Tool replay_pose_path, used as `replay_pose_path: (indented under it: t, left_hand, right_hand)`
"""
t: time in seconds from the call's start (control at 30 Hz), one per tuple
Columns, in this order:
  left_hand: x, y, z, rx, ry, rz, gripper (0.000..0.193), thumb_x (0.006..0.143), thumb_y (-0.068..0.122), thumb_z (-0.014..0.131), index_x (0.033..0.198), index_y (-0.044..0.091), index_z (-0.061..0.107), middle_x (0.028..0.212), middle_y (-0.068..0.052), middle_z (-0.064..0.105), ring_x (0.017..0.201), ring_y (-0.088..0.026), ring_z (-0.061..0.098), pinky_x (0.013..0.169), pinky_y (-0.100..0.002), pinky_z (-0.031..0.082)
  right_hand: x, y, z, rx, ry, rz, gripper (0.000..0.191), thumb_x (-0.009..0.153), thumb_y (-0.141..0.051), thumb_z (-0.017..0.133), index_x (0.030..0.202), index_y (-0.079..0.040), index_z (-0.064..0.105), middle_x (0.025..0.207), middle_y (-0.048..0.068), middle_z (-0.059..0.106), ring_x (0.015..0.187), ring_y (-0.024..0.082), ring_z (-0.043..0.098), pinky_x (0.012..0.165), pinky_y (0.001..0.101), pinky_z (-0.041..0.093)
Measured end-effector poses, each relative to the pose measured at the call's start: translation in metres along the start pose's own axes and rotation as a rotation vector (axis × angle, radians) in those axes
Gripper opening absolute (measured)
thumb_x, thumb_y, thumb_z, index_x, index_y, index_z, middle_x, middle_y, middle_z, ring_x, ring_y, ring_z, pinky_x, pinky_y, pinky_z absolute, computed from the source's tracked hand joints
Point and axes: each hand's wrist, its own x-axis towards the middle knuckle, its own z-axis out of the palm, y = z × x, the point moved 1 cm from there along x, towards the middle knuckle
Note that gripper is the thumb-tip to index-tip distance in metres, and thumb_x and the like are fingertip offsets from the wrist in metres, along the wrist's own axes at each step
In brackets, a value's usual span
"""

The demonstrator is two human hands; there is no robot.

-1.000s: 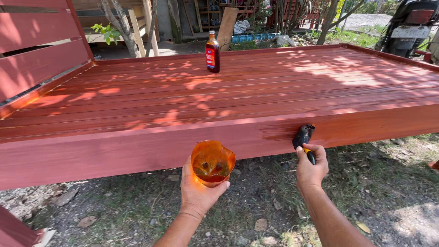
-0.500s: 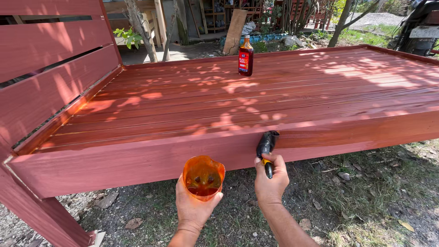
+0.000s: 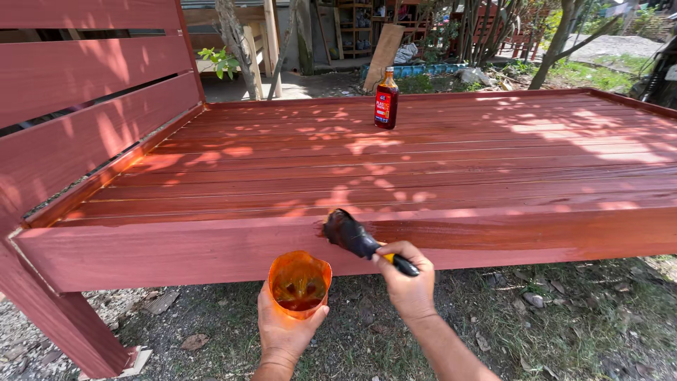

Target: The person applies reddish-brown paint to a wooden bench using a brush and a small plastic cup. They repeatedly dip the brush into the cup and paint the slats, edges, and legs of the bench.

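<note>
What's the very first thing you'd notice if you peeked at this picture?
The big red wooden platform fills most of the view, shiny and dappled with sunlight. At its front edge, the right hand presses a dark paintbrush against the board, and the left hand holds an orange cup of dark liquid just below. A brown bottle stands alone at the far side.

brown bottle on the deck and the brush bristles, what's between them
In the head view, only bare red-stained planks with dappled shade lie between the brown bottle and the paintbrush pressed on the front board; nothing stands there.
</note>
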Motion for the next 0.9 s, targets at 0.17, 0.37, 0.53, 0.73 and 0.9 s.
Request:
replay_pose_path:
  t: [0.17,0.37,0.53,0.73,0.9]
  left_hand:
    - [-0.009,0.002,0.024,-0.313,-0.044,-0.116,0.108,0.051,0.001,0.087,0.143,0.003,0.031,0.135,-0.012,0.053,0.121,-0.024,0.065,0.094,-0.036,0.063]
    - [-0.024,0.030,0.061,0.040,-0.026,-0.117,0.118,0.049,0.008,0.096,0.147,0.005,0.031,0.135,-0.010,0.046,0.129,-0.021,0.055,0.106,-0.033,0.053]
    - [-0.033,0.057,0.096,0.218,-0.082,-0.165,0.116,0.050,0.019,0.100,0.145,0.008,0.034,0.133,-0.009,0.046,0.128,-0.021,0.053,0.112,-0.034,0.046]
    - [-0.040,0.074,0.134,0.244,-0.085,-0.090,0.115,0.048,0.019,0.101,0.145,0.009,0.040,0.131,-0.010,0.049,0.126,-0.025,0.052,0.111,-0.036,0.044]
    - [-0.048,0.064,0.145,0.139,-0.098,-0.128,0.117,0.046,0.020,0.099,0.147,0.010,0.039,0.134,-0.009,0.047,0.128,-0.024,0.053,0.111,-0.035,0.045]
  right_hand:
    - [0.028,0.006,-0.110,-0.153,0.100,-0.069,0.011,0.085,0.004,0.076,0.091,-0.005,0.074,0.101,0.008,0.077,0.083,0.007,0.063,0.073,0.0219,0.052]
    - [0.045,-0.001,-0.224,-0.301,0.212,-0.087,0.012,0.088,0.002,0.078,0.097,-0.005,0.075,0.107,0.007,0.077,0.075,0.006,0.053,0.063,0.0209,0.042]
    - [0.058,-0.011,-0.307,-0.348,0.312,-0.129,0.011,0.091,0.000,0.080,0.099,-0.006,0.074,0.097,0.004,0.072,0.078,0.002,0.060,0.067,0.0169,0.047]
    - [0.076,-0.023,-0.398,-0.487,0.423,-0.201,0.010,0.101,-0.006,0.078,0.102,-0.003,0.068,0.096,0.005,0.071,0.081,0.005,0.062,0.070,0.0187,0.048]
    - [0.084,-0.014,-0.448,-0.520,0.605,-0.191,0.010,0.103,-0.006,0.077,0.107,-0.006,0.067,0.100,0.003,0.066,0.084,0.006,0.059,0.072,0.0204,0.047]
